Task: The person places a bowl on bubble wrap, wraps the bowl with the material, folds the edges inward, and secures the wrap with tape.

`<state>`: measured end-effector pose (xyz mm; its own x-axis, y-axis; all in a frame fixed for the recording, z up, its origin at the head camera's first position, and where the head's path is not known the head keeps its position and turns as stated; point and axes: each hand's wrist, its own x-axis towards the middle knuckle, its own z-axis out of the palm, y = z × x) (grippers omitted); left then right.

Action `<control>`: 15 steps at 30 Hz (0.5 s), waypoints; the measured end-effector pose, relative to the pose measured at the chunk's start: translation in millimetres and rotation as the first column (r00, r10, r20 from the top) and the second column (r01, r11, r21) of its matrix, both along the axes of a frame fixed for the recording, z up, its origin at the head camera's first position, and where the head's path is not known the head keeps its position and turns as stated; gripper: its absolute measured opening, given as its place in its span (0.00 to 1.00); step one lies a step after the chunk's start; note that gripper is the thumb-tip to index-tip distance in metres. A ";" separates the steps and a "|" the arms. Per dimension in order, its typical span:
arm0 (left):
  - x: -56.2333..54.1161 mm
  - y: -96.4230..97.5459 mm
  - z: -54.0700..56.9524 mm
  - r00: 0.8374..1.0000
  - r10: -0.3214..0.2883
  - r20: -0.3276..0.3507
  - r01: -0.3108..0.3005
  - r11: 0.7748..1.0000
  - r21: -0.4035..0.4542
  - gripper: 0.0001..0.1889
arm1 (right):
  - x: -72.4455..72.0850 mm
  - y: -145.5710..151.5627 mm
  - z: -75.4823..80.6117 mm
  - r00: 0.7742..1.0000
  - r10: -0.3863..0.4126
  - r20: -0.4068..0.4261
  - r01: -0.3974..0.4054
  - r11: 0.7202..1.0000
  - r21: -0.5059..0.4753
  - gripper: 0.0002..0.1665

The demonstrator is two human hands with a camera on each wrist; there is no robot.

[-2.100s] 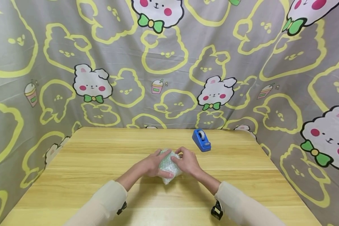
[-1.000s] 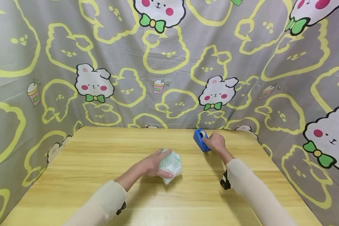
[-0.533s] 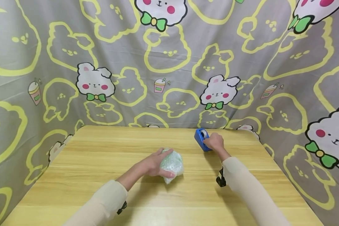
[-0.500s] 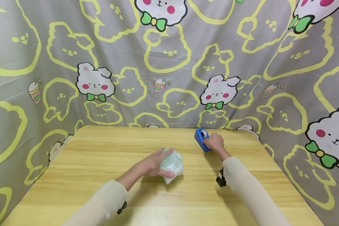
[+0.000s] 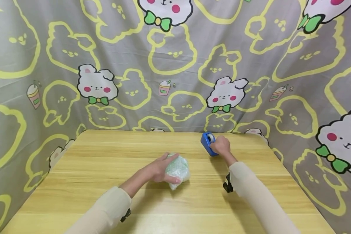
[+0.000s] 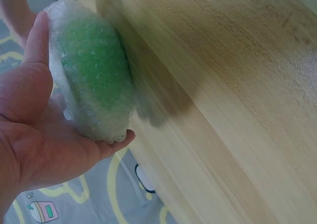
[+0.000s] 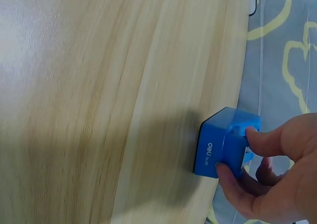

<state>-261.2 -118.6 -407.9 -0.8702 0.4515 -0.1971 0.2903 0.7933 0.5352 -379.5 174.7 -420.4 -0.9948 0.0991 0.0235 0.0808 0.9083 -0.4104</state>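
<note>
A bubble-wrapped bundle (image 5: 179,169), green showing through the clear wrap, is near the table's middle. My left hand (image 5: 158,169) holds it from the left side, thumb on the near side and fingers round the far side. In the left wrist view the wrapped bundle (image 6: 91,70) lies against the palm and fingers. Farther back on the right stands a blue tape dispenser (image 5: 206,144) with a roll of tape in it. My right hand (image 5: 221,145) is at its front end. Seen from the right wrist, curled thumb and fingers grip the dispenser (image 7: 218,147) about its front edge.
The wooden table (image 5: 111,146) reaches back to a grey curtain (image 5: 128,55) with cartoon rabbits, which also hangs along both sides. The dispenser stands close to the table's back edge.
My right hand has left the bundle, gone right and back to the tape dispenser, and taken hold at its front. The left hand has kept its hold on the bundle.
</note>
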 end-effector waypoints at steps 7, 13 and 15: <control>-0.1 0.5 -1.8 1.000 0.003 -0.003 -0.003 1.000 0.006 0.56 | -5.4 -6.7 6.4 0.993 -0.071 0.099 0.082 0.989 -0.119 0.23; 0.1 1.3 -1.1 1.000 0.010 -0.004 -0.010 1.000 0.000 0.56 | -9.0 -6.6 8.9 0.975 -0.143 0.169 0.180 0.956 -0.231 0.25; 0.1 1.4 -1.5 1.000 0.011 -0.003 -0.011 1.000 0.000 0.56 | -8.8 -5.0 8.0 0.970 -0.161 0.184 0.211 0.931 -0.299 0.23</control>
<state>-261.1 -117.2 -409.4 -0.8757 0.4418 -0.1947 0.2832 0.7967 0.5339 -388.3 169.7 -412.4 -0.9467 0.2598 -0.1907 0.3205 0.6974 -0.6410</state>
